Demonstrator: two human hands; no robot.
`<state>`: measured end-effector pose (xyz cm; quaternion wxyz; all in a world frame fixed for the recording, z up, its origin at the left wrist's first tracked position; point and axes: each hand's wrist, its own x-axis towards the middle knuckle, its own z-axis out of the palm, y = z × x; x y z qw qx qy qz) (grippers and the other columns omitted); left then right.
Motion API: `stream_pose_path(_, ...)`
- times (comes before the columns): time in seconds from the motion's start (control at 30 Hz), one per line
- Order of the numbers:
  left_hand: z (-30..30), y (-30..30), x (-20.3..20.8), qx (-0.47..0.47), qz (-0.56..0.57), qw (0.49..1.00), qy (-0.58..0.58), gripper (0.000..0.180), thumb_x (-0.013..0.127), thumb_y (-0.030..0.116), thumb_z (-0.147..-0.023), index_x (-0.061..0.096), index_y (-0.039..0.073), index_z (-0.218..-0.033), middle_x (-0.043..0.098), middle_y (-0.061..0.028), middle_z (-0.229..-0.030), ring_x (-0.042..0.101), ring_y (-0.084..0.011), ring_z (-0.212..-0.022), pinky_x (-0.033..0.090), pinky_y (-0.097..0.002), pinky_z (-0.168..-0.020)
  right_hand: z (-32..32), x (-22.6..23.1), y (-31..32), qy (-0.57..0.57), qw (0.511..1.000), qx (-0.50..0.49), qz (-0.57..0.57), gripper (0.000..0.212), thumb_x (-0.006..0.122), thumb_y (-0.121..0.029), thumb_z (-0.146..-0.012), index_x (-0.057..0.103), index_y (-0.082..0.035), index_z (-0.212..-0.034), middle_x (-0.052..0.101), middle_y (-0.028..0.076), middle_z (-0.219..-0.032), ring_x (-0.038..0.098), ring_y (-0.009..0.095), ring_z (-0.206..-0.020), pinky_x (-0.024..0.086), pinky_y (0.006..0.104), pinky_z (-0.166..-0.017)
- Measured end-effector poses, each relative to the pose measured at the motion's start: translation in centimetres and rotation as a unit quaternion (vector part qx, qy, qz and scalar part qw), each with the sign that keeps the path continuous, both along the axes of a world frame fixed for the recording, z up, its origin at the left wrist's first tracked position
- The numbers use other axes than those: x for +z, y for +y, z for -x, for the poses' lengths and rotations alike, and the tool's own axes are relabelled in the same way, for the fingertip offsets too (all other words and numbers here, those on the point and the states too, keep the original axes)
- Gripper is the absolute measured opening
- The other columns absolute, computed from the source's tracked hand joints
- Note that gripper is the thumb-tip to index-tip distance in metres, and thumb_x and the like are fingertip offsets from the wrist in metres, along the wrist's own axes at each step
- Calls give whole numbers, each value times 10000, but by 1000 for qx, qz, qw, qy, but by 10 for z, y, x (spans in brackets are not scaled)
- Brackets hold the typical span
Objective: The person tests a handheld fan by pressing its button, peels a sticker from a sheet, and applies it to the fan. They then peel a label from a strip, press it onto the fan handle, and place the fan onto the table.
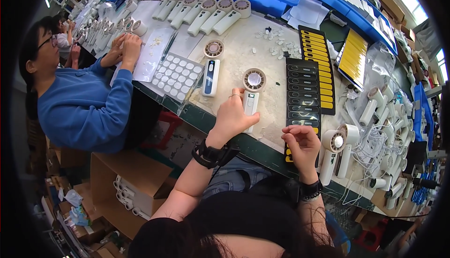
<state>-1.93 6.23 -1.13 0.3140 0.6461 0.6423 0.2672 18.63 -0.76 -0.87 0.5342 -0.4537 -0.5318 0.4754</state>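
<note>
A white handheld fan (251, 104) with a round brown-and-white head lies on the worktable in front of me. My left hand (230, 113) is closed on its handle, with fingers at the upper part and the thumb across the lower part. My right hand (303, 146) is raised over the near end of a sheet of black label strips (303, 89). Its fingers are curled towards the thumb; anything between them is too small to make out. A second fan with a dark blue front panel (210, 77) lies to the left.
White round stickers on a sheet (176, 76) lie left; small clear pieces (281, 44) lie farther back. Several fans (206, 11) line the far side before a blue bin (267, 5). More fans and white cables (370, 140) crowd the right. A co-worker in blue (89, 103) sits left.
</note>
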Motion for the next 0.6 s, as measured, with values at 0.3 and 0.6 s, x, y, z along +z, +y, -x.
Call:
stream_pose_path(0.3, 7, -17, 22, -59, 181, 866, -463, 635, 698, 107, -687, 400, -18, -1234, 561, -94, -1051, 600, -168, -813, 488, -292, -695, -7, -2, 3, 68, 997, -25, 14, 101, 550, 39, -860, 505, -6, -939, 624, 132, -939, 621, 131, -759, 510, 229, -704)
stream_pose_path(0.6, 4, -47, 95, -178, 169, 729, -639, 821, 628, 108, -625, 269, -7, -1354, 509, -120, -1064, 563, -193, -829, 460, -304, -731, 1, 6, 2, 79, 996, -34, 20, 88, 538, 12, -878, 508, -10, -958, 633, 115, -918, 611, 119, -734, 502, 219, -673)
